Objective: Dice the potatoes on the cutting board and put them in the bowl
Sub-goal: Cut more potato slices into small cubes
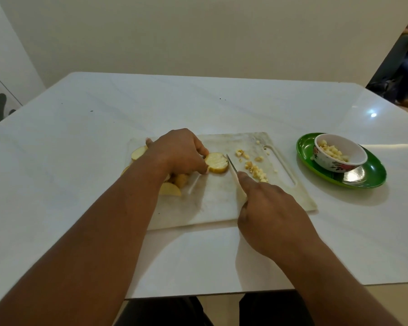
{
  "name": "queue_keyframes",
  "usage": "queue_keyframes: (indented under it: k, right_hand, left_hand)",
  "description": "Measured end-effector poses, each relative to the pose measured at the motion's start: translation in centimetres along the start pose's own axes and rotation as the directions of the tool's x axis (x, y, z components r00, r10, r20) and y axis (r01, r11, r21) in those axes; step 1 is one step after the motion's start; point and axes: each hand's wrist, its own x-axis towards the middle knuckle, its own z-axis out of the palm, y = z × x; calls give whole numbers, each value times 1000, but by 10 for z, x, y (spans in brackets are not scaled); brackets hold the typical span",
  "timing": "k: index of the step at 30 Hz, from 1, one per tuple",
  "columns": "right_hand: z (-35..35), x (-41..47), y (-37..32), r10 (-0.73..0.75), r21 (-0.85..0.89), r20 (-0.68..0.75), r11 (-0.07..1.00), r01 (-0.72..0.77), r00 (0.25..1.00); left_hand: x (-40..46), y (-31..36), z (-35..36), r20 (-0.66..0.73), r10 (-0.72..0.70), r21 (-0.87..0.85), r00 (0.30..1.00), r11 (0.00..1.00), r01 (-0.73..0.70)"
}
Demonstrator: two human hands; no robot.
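The left hand [179,151] pinches the round yellow potato slice [216,162]; at its three o'clock, the right hand [269,208] grips the thin knife [232,166].

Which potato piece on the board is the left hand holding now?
The round slice beside the knife; the left hand pinches it, other slices lie untouched behind.

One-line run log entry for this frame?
stage: dicing | left hand: holds potato slice | right hand: grips knife | bowl: partly filled
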Motion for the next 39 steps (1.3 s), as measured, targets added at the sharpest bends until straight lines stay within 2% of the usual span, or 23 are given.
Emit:
queue_keyframes:
  k: [6,14,18,23,33,39]
  right_hand:
    - [6,-1,-1,-46,-23,-23,999,45,999]
    - [-1,1,4,-36,9,-6,999,36,999]
    - [-11,0,4,-41,22,-58,999,42,997]
    - [-17,20,-5,-109,-69,-122,992,101,987]
    - [-22,36,-14,-155,-138,-65,980,145,986]
    - [-24,42,-17,-115,-138,-15,984,111,993]
  left_hand:
    - [1,-1,3,-54,7,17,999,1000,-6]
    - [0,-5,-1,-43,1,-15,999,1000,-2]
    - [-9,5,-1,-44,30,75,999,997,-26]
    - [-11,15,5,-31,64,192,997,980,-57]
    - [-1,12,9,-37,98,177,994,980,-90]
    - [3,20,10,-25,29,256,999,966,-22]
